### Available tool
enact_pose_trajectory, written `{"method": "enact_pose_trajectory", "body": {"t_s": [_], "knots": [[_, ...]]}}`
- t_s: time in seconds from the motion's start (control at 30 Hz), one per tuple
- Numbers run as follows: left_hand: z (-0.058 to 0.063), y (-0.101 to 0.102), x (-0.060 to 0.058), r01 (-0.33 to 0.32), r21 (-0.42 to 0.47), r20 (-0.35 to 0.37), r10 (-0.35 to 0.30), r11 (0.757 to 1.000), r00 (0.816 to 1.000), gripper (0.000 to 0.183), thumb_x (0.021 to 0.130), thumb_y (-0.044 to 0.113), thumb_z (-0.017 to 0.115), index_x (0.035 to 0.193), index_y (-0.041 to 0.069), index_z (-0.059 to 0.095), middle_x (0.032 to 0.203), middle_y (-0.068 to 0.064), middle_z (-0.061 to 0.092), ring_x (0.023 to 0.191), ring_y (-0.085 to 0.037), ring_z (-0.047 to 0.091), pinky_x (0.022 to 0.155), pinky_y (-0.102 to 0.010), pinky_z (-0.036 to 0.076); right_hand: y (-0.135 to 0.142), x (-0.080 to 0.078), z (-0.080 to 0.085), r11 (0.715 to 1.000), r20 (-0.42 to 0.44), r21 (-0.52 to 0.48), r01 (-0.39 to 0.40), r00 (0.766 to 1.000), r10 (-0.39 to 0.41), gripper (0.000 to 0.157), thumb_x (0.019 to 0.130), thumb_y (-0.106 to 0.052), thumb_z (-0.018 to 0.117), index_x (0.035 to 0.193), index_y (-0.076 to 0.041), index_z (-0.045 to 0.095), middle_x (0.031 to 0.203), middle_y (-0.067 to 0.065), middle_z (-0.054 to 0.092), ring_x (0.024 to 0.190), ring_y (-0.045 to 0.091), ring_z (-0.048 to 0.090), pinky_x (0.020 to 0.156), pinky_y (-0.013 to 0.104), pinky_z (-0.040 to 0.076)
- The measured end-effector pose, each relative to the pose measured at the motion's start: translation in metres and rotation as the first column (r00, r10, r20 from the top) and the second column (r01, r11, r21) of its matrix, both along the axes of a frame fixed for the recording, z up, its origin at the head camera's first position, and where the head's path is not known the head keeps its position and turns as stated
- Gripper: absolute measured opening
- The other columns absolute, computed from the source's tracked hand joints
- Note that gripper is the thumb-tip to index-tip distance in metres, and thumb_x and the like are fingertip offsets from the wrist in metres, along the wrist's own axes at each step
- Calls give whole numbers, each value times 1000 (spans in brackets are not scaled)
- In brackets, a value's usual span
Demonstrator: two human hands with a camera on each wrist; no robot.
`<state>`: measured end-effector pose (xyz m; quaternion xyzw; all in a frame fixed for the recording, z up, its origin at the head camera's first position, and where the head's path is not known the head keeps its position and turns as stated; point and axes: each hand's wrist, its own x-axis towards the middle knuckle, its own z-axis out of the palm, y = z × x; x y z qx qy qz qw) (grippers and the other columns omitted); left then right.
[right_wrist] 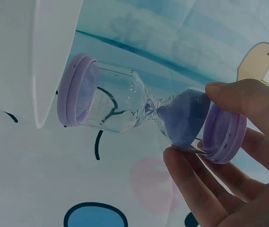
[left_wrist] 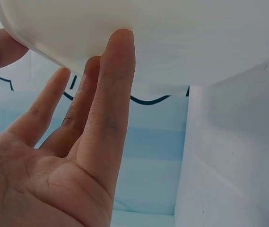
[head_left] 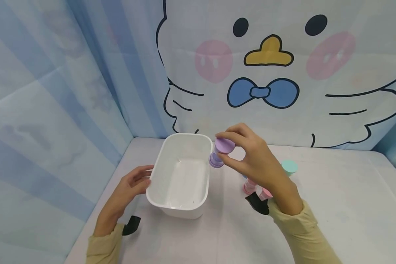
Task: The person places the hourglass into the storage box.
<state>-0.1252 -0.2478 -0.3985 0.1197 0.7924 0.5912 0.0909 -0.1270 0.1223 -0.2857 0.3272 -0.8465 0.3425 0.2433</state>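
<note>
In my right hand (head_left: 250, 154) I hold an hourglass (right_wrist: 177, 118) by one purple end cap, thumb and fingers pinching it. Purple sand sits in the bulb near my hand, while the other bulb looks clear. In the head view the hourglass is tilted beside the right rim of a white plastic tub (head_left: 158, 203). My left hand (head_left: 132, 185) touches the tub's left side with fairly straight fingers, also seen against its pale wall (left_wrist: 181, 42) in the left wrist view. The tub's visible floor is bare.
Pink hourglasses (head_left: 249, 186) stand on the white table (head_left: 343, 205) behind my right wrist, partly hidden. A mint-green cap (head_left: 289, 167) shows past the forearm. A curtain (head_left: 267, 121) with a cartoon bird hangs along the table's back edge, and a striped curtain (head_left: 52, 110) at the left.
</note>
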Motion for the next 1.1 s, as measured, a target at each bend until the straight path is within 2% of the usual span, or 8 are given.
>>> {"method": "enact_pose_trajectory", "body": {"t_s": [0.27,0.43,0.7,1.1], "knots": [[0,0,0,-6,-3,3,6,1000,1000,47,99,19,60,144,11,47,136,-18,56,109,-12,65,87,-32,55,-14,-7,-3,999,26,-19,-31,999,32,41,79,-11,84,117,-6,70,112,5,60,102,15,61,89,32,55],[0,1,0,-12,-4,3,12,1000,1000,48,99,20,61,144,11,47,137,-18,56,109,-11,65,87,-32,55,-21,-11,-3,999,8,-5,-45,999,45,41,79,-11,84,117,-5,70,110,7,60,101,16,61,89,32,55],[2,1,1,-18,-8,6,18,1000,1000,49,99,20,61,144,10,46,136,-19,56,108,-10,66,86,-31,56,-33,-17,-3,998,41,11,-65,997,64,40,81,-12,82,118,-6,69,111,6,59,101,16,60,89,32,54],[2,2,1,-16,-14,-5,16,1000,1000,48,99,19,60,144,10,46,137,-20,56,109,-11,65,86,-31,56,-52,-21,4,996,86,14,-84,993,82,36,83,-12,80,117,-8,69,114,6,59,102,15,60,90,30,54]]}}
